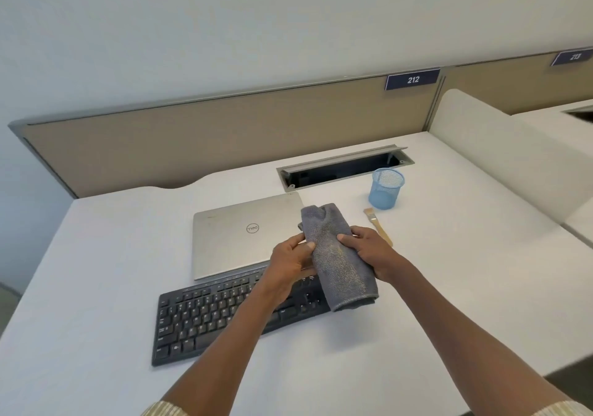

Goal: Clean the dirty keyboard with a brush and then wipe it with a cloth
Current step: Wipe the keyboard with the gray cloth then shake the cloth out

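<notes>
A black keyboard [205, 316] lies on the white desk [417, 303] in front of me, its right end hidden behind a folded grey cloth [340, 261]. Both hands hold the cloth in the air above that right end. My left hand [290, 261] grips its left edge with thumb on top. My right hand [372, 250] grips its right edge. A small wooden-handled brush [378, 226] lies on the desk just beyond my right hand, untouched.
A closed silver laptop [237, 235] sits right behind the keyboard. A blue mesh pen cup [386, 188] stands behind the brush, near an open cable tray [343, 166]. A beige partition [224, 139] closes the back; a white divider [500, 158] bounds the right.
</notes>
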